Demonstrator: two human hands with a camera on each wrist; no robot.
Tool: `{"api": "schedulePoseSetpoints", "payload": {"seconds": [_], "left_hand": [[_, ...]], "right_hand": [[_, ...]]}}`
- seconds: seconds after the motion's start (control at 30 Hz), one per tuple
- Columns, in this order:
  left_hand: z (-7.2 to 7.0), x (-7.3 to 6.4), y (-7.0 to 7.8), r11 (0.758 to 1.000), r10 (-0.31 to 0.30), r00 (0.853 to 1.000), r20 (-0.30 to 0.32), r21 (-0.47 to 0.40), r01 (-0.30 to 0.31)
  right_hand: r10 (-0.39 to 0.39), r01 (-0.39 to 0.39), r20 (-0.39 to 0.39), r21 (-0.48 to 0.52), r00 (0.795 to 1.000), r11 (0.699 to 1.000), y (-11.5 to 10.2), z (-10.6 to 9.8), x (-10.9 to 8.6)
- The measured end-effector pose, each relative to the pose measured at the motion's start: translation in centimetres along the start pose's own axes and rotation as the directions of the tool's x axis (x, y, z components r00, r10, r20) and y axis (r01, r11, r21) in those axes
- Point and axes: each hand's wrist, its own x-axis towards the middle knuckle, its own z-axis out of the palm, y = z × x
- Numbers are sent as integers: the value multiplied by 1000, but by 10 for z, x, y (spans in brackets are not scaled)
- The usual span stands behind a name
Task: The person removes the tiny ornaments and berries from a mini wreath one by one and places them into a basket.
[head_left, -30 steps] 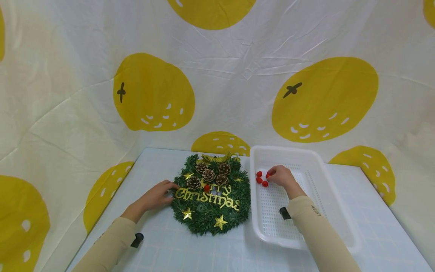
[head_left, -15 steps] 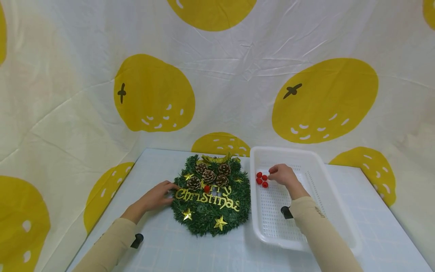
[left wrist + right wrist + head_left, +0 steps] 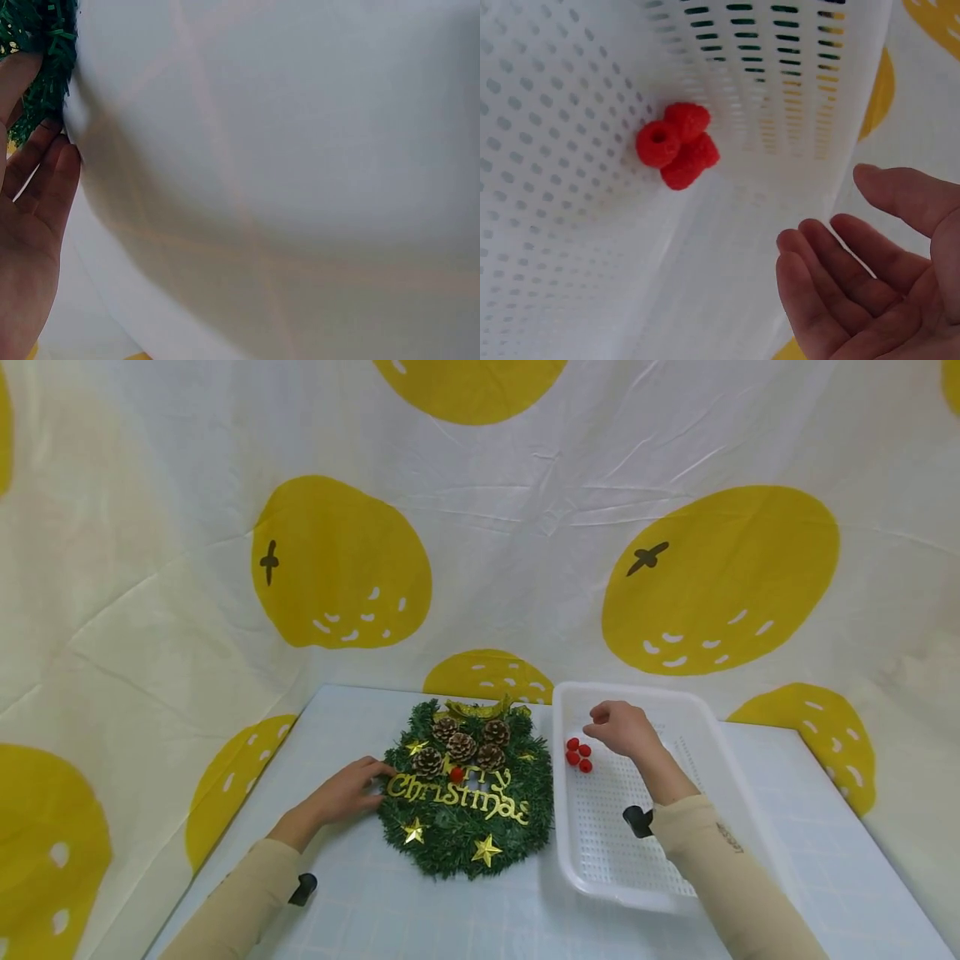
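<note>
A green Christmas wreath (image 3: 442, 843) lies on the table, with brown pine cones (image 3: 461, 747), gold stars (image 3: 487, 850), a gold "Merry Christmas" sign (image 3: 457, 793) and a red berry (image 3: 457, 774) on it. My left hand (image 3: 345, 789) touches the wreath's left edge, fingers fairly straight and thumb apart, as the left wrist view also shows. Inside the white basket (image 3: 603, 887), several red raspberries (image 3: 676, 146) sit clustered against the left wall. Above them and a little to the right, my right hand (image 3: 624, 731) hovers with relaxed fingers and holds nothing.
The basket stands close against the wreath's right side, its perforated wall (image 3: 742, 45) rising beside the raspberries. A pale checked cloth (image 3: 420, 918) covers the table. Behind hangs a white curtain (image 3: 517, 593) with large yellow fruit prints.
My right hand has let go of a raspberry beside the others, then risen and drawn back from them. The left hand and wreath have stayed put.
</note>
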Motion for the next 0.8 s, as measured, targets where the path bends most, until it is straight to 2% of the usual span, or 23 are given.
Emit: {"api": "schedulePoseSetpoints", "payload": {"seconds": [0.3,0.8], "left_hand": [[0,0,1,999,40,999,-13,12,-40],[-2,-1,3,998,59,998,-21,30,-58]], "right_hand": [[-122,122,-50,13,991,992,-35,0,-18],[-196,212,-127,120,972,970,-79,8,-50]]}}
